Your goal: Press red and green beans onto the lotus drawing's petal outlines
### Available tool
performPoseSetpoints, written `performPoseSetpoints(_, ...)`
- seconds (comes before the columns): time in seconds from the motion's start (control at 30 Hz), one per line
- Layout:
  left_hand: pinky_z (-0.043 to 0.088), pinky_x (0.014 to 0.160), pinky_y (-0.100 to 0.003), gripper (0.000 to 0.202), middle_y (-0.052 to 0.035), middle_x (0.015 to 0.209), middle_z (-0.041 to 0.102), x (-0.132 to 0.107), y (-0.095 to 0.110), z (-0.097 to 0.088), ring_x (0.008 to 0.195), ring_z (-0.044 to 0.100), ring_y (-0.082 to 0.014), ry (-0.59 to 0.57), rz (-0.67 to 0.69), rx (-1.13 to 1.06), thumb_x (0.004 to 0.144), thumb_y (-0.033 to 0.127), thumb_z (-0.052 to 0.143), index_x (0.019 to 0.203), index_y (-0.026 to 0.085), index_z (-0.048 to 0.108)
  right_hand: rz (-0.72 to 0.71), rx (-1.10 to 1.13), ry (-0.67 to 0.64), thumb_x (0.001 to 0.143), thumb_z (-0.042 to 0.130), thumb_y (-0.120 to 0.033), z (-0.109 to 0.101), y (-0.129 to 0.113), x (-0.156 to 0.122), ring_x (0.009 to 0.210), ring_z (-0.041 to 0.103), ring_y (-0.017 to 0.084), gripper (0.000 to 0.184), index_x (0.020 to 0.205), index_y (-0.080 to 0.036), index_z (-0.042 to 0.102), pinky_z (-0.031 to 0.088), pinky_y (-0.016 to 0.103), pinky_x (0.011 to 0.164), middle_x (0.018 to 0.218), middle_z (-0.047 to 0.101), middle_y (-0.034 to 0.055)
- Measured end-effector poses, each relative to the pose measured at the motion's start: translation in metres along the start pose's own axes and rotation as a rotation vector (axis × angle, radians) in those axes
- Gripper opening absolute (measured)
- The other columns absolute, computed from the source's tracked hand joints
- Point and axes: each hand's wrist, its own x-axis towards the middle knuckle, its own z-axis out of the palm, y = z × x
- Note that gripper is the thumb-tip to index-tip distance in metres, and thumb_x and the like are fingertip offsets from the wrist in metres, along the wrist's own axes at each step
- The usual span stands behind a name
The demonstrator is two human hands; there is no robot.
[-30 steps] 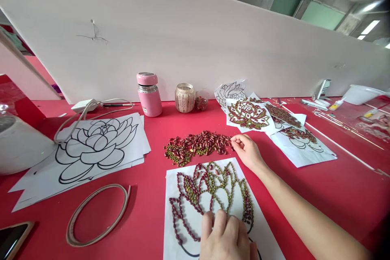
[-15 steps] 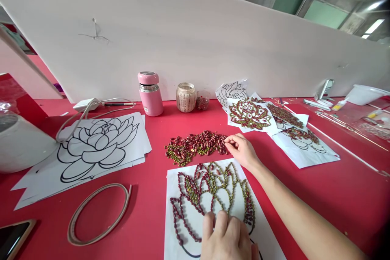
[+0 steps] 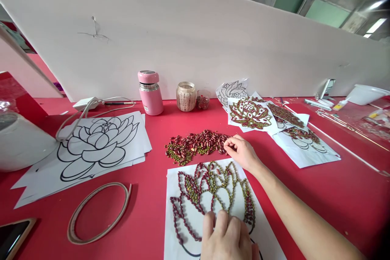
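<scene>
A white sheet with a lotus outline [image 3: 213, 195], partly filled with red and green beans, lies on the red table in front of me. My left hand [image 3: 227, 237] rests on its lower part, fingers bent down onto the paper, nothing visible in them. Beyond the sheet lies a loose pile of red and green beans [image 3: 196, 144]. My right hand [image 3: 242, 152] is at the right end of that pile, thumb and fingers pinched together over the beans; what they hold is too small to see.
A stack of blank lotus drawings [image 3: 94, 146] lies at left beside a white pot [image 3: 21, 142]. A pink flask [image 3: 150, 92], a jar [image 3: 185, 96], finished bean pictures [image 3: 268, 120], a tape ring [image 3: 97, 211] and a phone [image 3: 14, 237] also sit on the table.
My right hand has slid a little left into the edge of the bean pile. My left hand has stayed on the sheet.
</scene>
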Motion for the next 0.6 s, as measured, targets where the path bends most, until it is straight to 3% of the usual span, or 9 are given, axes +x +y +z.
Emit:
performPoseSetpoints(0.23,0.025,0.057,-0.031,0.013,0.0031,0.056,0.043,0.012,0.002,-0.014,0.058,0.036,-0.0138,-0.057,0.01,-0.033,0.053,0.017,0.058,0.059,0.018,0.046,-0.017,-0.041,-0.027,0.075,0.049,-0.018,-0.001,-0.002,0.001,0.062,0.05,0.012,0.01,0.068,-0.02,0.056,0.04,0.023,0.058,0.072,0.051,0.0001)
performPoseSetpoints(0.37,0.026,0.059,-0.032,0.01,0.0026,0.058,0.046,0.013,0.002,-0.016,0.06,0.037,-0.0143,-0.121,-0.003,-0.066,0.057,0.018,0.058,0.063,0.017,0.051,-0.003,-0.043,0.003,0.079,0.044,-0.02,-0.01,-0.004,-0.001,0.07,0.051,0.015,0.01,0.073,-0.02,0.051,0.04,0.025,0.063,0.076,0.051,0.0024)
performPoseSetpoints(0.5,0.026,0.06,-0.032,0.006,0.0016,0.059,0.048,0.011,0.001,-0.018,0.061,0.039,-0.0149,-0.148,-0.006,-0.096,0.061,0.018,0.057,0.064,0.017,0.052,-0.022,0.065,0.026,0.085,0.039,-0.023,-0.026,-0.016,-0.018,0.071,0.051,0.014,0.011,0.08,-0.019,0.047,0.042,0.025,0.064,0.079,0.052,0.0034)
performPoseSetpoints(0.6,0.027,0.06,-0.032,0.003,0.0008,0.06,0.048,0.008,0.002,-0.018,0.061,0.039,-0.0155,-0.16,-0.002,-0.097,0.065,0.019,0.056,0.065,0.017,0.053,-0.116,0.174,-0.037,0.086,0.039,-0.023,-0.033,-0.028,-0.039,0.079,0.052,0.015,0.01,0.081,-0.02,0.047,0.043,0.026,0.072,0.082,0.052,0.0036)
